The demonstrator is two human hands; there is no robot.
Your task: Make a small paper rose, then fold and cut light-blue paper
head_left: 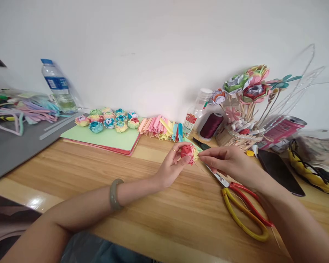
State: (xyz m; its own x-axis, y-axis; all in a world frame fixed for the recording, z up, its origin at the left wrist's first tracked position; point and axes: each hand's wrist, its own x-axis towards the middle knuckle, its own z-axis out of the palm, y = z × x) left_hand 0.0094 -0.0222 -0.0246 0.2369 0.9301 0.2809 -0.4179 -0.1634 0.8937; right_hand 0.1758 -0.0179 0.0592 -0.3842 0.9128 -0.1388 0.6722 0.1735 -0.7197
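Note:
Between the fingers of my left hand (171,166) is a pink and yellow folded paper flower (188,153), held above the wooden table. My right hand (227,162) pinches at the flower's yellow side, thumb and forefinger together. A thin thread runs down from there toward the lower right; whether those fingertips grip the thread or the paper, I cannot tell. Under my right hand lies a pair of scissors (222,179) with one red and one yellow handle. Several finished paper flowers (109,122) sit on a stack of coloured paper (98,140) at the left.
Folded paper strips (160,128) stand beside the stack. Behind them are a clear bottle (199,106), a maroon thread spool (211,126) and a basket of paper flowers (233,138). A phone (281,173) lies at the right. At the left stand a water bottle (57,86) and pastel pipe cleaners (35,111).

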